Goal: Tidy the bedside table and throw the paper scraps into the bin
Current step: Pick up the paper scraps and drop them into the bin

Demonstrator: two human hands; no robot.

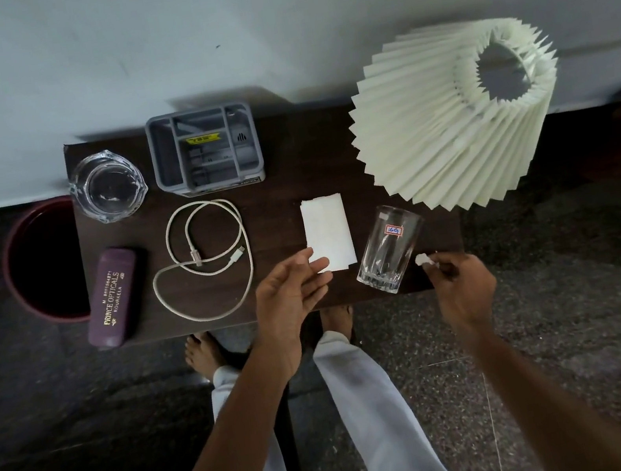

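Right hand (463, 287): your thumb and fingertips curl in and pinch a small white scrap (423, 259).
Scrap: it is held at the front right edge of the table (277, 149), just beside the base of the glass (388, 250).
Left hand (290, 295): your fingers are loosely straight and hold nothing. The tips reach the near left corner of the paper (328, 232); whether they touch it you cannot tell.
Paper: a white folded sheet lying flat near the table's middle, between the cable (203, 260) and the glass.
Glass: clear, with a small label.
Cable: white, coiled loosely left of the paper.
Case (114, 297): a purple spectacle case at the front left corner.
Ashtray (108, 190): clear glass, at the back left corner.
Organiser (205, 154): a grey compartment box at the back edge, just right of the ashtray.
Lamp (457, 114): its pleated white shade covers the table's right end.
Bin (42, 264): dark red, on the floor at the table's left end, its mouth open and partly hidden by the tabletop.
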